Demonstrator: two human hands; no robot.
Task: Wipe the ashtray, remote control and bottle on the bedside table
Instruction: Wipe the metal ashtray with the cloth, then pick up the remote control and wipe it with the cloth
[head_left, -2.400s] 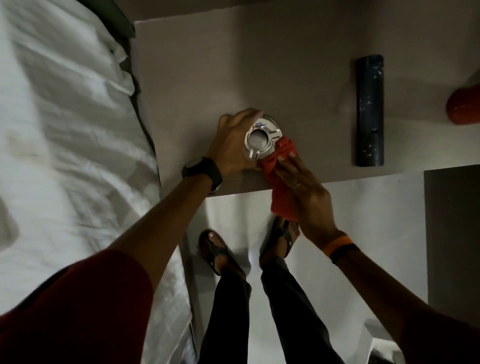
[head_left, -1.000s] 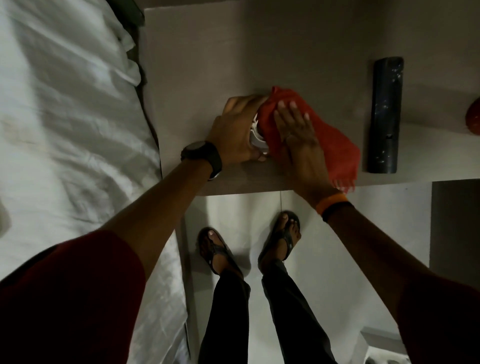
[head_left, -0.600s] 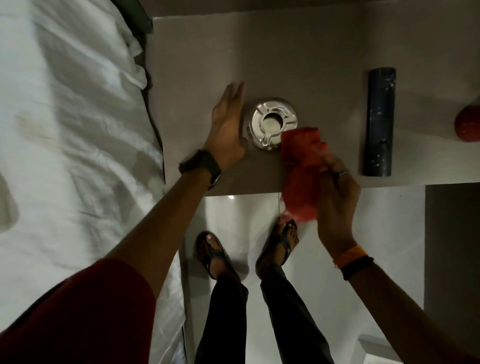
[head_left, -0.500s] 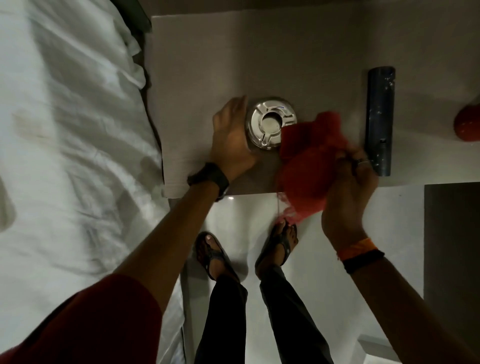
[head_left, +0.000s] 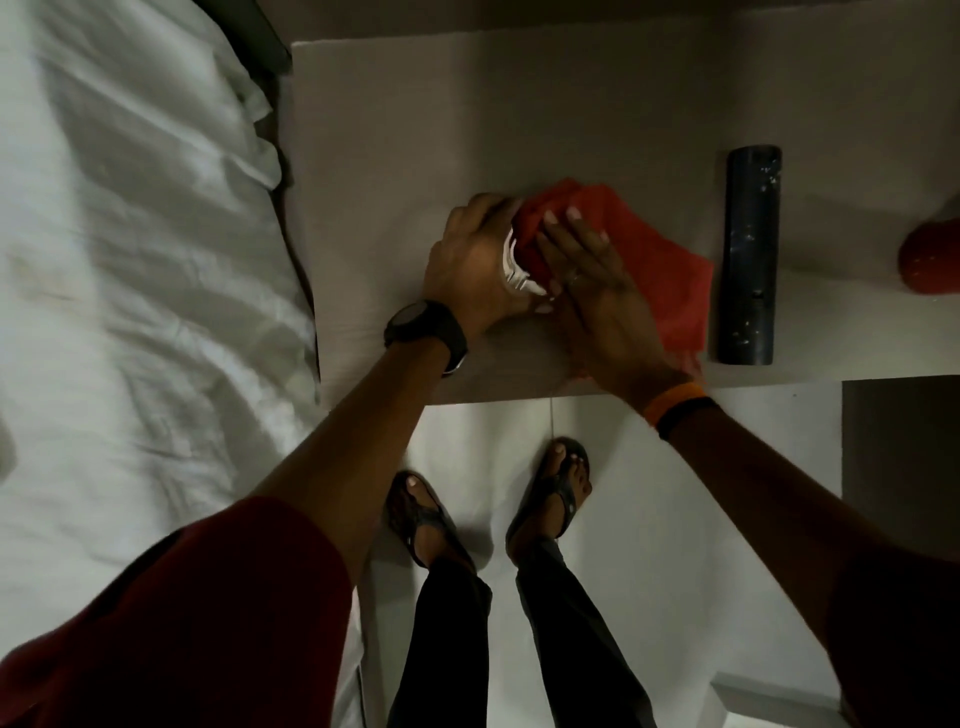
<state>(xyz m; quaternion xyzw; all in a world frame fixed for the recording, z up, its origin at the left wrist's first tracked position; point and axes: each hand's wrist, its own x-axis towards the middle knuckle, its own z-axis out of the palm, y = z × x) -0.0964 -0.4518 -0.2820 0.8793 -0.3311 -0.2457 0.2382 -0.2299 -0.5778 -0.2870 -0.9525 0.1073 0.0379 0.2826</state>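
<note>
The silver ashtray (head_left: 515, 270) stands near the front edge of the bedside table (head_left: 395, 156); only its left rim shows. My left hand (head_left: 475, 260) grips that side of it. A red cloth (head_left: 654, 260) covers the ashtray, and my right hand (head_left: 587, 280) lies flat on the cloth, pressing it down onto the ashtray. To the right, apart from the cloth, a dark remote control (head_left: 748, 254) lies lengthwise. At the right frame edge the red bottle (head_left: 932, 257) shows only in part.
A bed with a rumpled white sheet (head_left: 130, 260) runs along the table's left side. Below the table's front edge are the pale floor (head_left: 675, 493) and my sandalled feet (head_left: 550, 493). A dark panel (head_left: 901, 441) stands at the right.
Half a second ago the ashtray lay uncovered, with the bunched cloth lifted beside it in my right hand. Now the cloth is spread over it under my right palm, and my left hand grips it.
</note>
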